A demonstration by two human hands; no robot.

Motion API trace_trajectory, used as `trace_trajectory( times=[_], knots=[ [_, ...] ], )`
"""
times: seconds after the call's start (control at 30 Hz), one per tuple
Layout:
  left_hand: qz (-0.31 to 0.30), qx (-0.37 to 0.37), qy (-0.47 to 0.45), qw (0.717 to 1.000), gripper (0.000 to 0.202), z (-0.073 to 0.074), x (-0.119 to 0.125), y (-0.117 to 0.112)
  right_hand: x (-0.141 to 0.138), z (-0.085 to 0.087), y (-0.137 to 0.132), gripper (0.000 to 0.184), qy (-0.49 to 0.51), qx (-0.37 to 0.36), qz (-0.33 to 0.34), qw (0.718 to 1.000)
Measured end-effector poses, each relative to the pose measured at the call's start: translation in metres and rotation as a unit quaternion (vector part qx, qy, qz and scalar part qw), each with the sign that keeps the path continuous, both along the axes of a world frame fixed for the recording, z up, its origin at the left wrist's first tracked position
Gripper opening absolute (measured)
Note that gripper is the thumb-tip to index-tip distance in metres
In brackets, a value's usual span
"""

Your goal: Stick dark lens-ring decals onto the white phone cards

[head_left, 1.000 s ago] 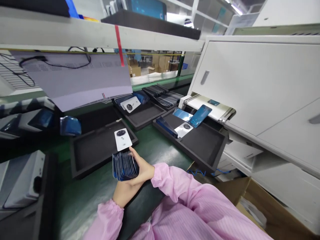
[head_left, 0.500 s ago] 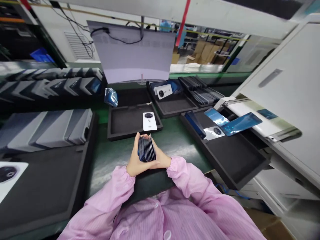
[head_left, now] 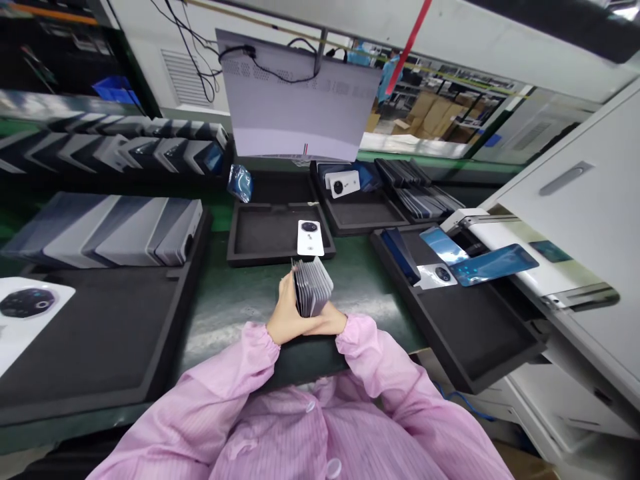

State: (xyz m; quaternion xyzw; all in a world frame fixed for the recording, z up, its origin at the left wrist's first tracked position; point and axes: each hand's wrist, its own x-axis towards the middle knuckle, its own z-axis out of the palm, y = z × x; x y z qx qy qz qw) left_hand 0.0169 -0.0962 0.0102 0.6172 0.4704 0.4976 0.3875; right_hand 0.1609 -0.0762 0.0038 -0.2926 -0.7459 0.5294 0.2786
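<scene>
A stack of thin phone back covers (head_left: pixel 313 285) is held between both hands above the green bench, its pale grey faces turned to the right. My left hand (head_left: pixel 289 312) wraps the stack's left side and underside. Below and to the right, my right hand (head_left: pixel 330 320) closes on the stack, its fingers partly hidden behind it. Just beyond the hands, a white phone back cover (head_left: pixel 310 239) with a round dark camera area rests on the right part of a black tray (head_left: pixel 260 257).
At the left, a large black tray (head_left: pixel 150 373) carries rows of grey covers (head_left: pixel 120 230). Another black tray (head_left: pixel 465 373) at the right bears blue covers (head_left: pixel 493 265) beside a white machine (head_left: pixel 505 240). A monitor's back (head_left: pixel 300 100) stands behind; a crumpled blue film (head_left: pixel 241 183) lies near the middle tray.
The stack has been turned in my hands: its edges faced me before, and now its grey faces show towards the right. The camera view has shifted slightly left.
</scene>
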Motion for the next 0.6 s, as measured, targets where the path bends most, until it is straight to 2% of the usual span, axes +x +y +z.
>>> trace_trajectory(
  times=[0.1, 0.17, 0.23, 0.27, 0.33, 0.5, 0.53, 0.6],
  knots=[
    [-0.035, -0.064, -0.17, 0.983, 0.094, 0.013, 0.0, -0.004, 0.007, 0.015, -0.003, 0.041, 0.024, -0.137, 0.047, 0.989],
    [-0.072, -0.121, -0.262, 0.955, 0.076, 0.02, -0.002, -0.006, 0.011, 0.021, -0.002, 0.038, 0.046, -0.268, 0.098, 0.957],
    [-0.078, -0.174, -0.293, 0.937, 0.064, 0.022, -0.003, -0.009, 0.013, 0.022, -0.001, 0.038, 0.071, -0.369, 0.138, 0.916],
    [-0.074, -0.192, -0.296, 0.933, 0.061, 0.022, -0.004, -0.01, 0.013, 0.021, 0.0, 0.038, 0.077, -0.397, 0.148, 0.903],
    [-0.068, -0.205, -0.298, 0.93, 0.061, 0.022, -0.004, -0.011, 0.012, 0.019, 0.002, 0.037, 0.066, -0.416, 0.152, 0.894],
    [-0.04, -0.181, -0.318, 0.93, 0.068, 0.025, -0.006, -0.008, 0.009, 0.022, 0.007, 0.037, 0.035, -0.392, 0.105, 0.913],
    [-0.039, -0.173, -0.324, 0.929, 0.071, 0.026, -0.008, -0.006, 0.009, 0.023, 0.008, 0.04, 0.051, -0.399, 0.109, 0.909],
    [-0.034, -0.159, -0.352, 0.922, 0.077, 0.028, -0.011, -0.004, 0.009, 0.025, 0.01, 0.051, 0.112, -0.435, 0.144, 0.882]
  ],
)
